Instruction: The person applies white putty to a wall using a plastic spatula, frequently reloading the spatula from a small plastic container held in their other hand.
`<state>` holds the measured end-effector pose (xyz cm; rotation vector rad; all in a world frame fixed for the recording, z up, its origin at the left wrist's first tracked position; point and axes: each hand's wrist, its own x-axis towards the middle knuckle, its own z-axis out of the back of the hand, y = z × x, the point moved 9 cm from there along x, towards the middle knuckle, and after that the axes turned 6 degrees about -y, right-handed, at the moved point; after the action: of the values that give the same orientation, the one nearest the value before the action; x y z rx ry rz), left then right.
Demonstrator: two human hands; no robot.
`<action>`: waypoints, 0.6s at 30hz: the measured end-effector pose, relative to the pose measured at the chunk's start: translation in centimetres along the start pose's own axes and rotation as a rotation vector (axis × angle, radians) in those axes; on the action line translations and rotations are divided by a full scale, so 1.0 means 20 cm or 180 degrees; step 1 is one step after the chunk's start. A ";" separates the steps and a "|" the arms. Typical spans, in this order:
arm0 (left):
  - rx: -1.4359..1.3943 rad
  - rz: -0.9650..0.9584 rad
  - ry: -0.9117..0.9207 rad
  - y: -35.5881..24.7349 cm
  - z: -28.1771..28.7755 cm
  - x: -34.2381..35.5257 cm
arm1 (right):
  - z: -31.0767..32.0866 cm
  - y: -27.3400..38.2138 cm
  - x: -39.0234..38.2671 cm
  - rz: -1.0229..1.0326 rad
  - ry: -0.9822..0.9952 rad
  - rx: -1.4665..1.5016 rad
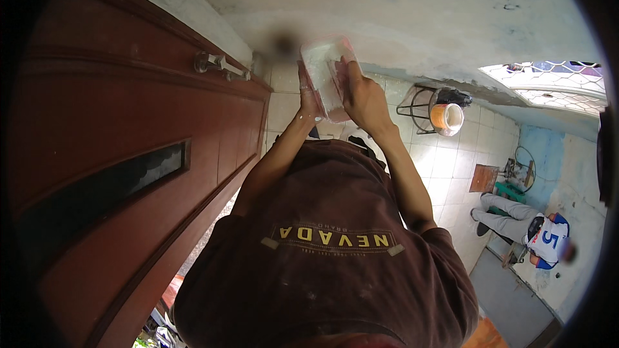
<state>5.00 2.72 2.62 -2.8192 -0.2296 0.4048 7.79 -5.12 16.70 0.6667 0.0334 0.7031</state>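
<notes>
A pinkish rectangular tray [325, 48], coated inside with white paint-like material, is held up in front of my body. My left hand [308, 96] is closed on its left side, with white smears on the skin. My right hand [365, 100] is closed over the right part of the tray, its fingertips inside; what they grip there is too unclear to make out.
A brown door [97, 90] with a handle stands left. Right, a stool [416, 111] on tiles [435, 161] bears an orange-and-white bucket [446, 119] and dark bundle. A person [529, 232] in white is farther right, by a patchy wall [400, 6] and grilled window [541, 84].
</notes>
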 end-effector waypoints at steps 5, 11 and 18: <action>-0.0158 -0.0040 0.0177 -0.03 -0.15 -0.01 | 0.10 0.05 0.03 -0.0115 -0.0326 0.0142; -0.0237 -0.0266 0.0078 -0.06 -0.13 0.01 | 0.08 -0.02 0.04 -0.0026 -0.0203 0.0077; 0.0027 -0.0144 -0.0251 0.00 -0.14 0.02 | -0.04 -0.01 0.02 0.0130 0.0036 -0.0370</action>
<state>6.25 2.09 5.08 -2.7871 -0.3069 0.5059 8.03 -4.47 16.10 0.5534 -0.0106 0.7424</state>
